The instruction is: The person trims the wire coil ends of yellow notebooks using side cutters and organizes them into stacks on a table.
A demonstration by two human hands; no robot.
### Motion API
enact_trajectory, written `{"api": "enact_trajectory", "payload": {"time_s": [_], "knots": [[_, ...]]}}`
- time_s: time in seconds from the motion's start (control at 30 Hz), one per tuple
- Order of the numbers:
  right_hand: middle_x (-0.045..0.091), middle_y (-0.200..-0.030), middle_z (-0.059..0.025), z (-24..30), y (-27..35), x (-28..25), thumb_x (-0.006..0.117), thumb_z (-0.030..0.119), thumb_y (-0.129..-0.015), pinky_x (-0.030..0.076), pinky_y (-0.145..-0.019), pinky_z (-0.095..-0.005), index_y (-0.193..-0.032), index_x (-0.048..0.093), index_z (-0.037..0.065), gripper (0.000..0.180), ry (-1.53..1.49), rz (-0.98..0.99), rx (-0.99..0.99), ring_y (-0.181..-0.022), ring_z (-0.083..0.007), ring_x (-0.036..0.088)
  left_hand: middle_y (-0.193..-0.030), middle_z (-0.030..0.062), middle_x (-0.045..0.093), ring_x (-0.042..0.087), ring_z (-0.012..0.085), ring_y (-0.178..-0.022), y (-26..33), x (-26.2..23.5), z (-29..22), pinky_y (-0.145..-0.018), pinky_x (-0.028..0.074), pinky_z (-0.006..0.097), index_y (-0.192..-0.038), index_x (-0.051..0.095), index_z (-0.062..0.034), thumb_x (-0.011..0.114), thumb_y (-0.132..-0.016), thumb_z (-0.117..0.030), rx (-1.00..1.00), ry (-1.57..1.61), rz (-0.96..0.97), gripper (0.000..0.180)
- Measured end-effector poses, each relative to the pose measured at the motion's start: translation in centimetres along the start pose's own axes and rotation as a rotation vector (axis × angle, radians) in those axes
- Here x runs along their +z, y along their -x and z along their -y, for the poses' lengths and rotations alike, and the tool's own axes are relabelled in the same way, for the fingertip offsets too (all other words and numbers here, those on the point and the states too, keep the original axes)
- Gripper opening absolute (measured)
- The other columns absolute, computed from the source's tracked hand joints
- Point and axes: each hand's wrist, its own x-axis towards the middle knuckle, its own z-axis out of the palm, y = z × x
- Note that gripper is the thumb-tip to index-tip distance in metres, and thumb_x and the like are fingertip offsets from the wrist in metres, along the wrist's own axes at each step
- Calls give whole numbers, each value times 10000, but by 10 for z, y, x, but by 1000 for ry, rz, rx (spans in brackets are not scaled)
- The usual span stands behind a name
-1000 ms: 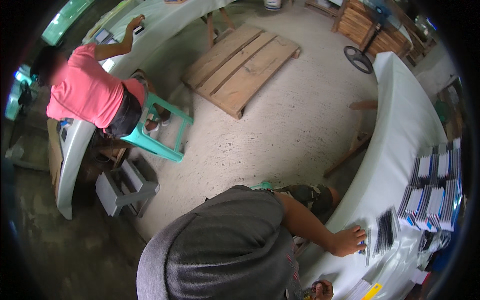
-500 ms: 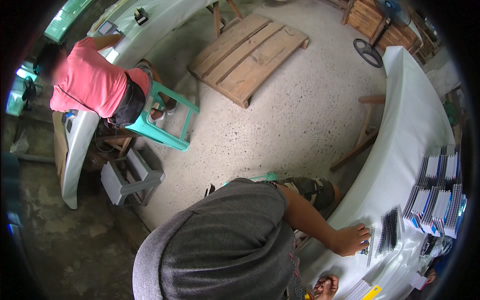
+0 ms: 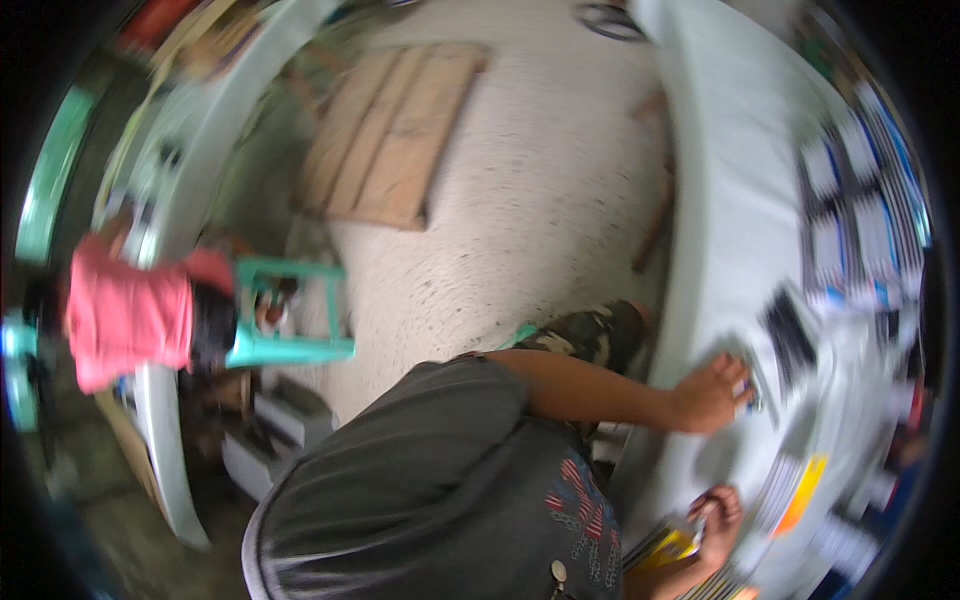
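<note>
The picture is blurred. My left hand [image 3: 712,395] reaches across to the long white table [image 3: 720,180] at the right, and its fingertips pinch a small pale card [image 3: 746,393] lying on the tabletop. Just beyond it lies a row of dark cards [image 3: 790,335]. Lower down, near the table's edge, my right hand [image 3: 718,515] grips a stack of yellow and dark cards [image 3: 668,548]. My grey shirt fills the lower middle of the view.
Rows of blue, white and black card stacks [image 3: 850,220] cover the far right of the table. A wooden pallet [image 3: 390,140] lies on the speckled floor. At the left, a person in a pink top [image 3: 125,320] sits by a teal stool [image 3: 290,315] at another curved white table [image 3: 165,470].
The view has swung and tilted, so the table now runs up the right side. My left hand stays on the tabletop; my right hand with the yellow stack has come further into view.
</note>
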Motion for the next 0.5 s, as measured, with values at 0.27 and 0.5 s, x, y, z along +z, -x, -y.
{"api": "enact_trajectory", "payload": {"time_s": [0.27,0.5], "knots": [[675,-815,-102,87,86,11,742,3,-765,517,-639,-265,-909,653,-28,171,164,-26,-328,-702,-168,662,-1271,181,502,418,333,-1242,-17,-15,0,-1047,292,477,-1230,539,-53,659,-820,-262,84,46,166,476],[679,-879,-56,51,169,58,699,109,-851,495,-685,-234,-1007,644,1,198,-87,-235,-101,-750,-106,644,-1419,245,345,250,434,-1353,-22,8,-10,-1120,209,522,-1391,360,-76,538,-928,-287,234,-90,326,539]]}}
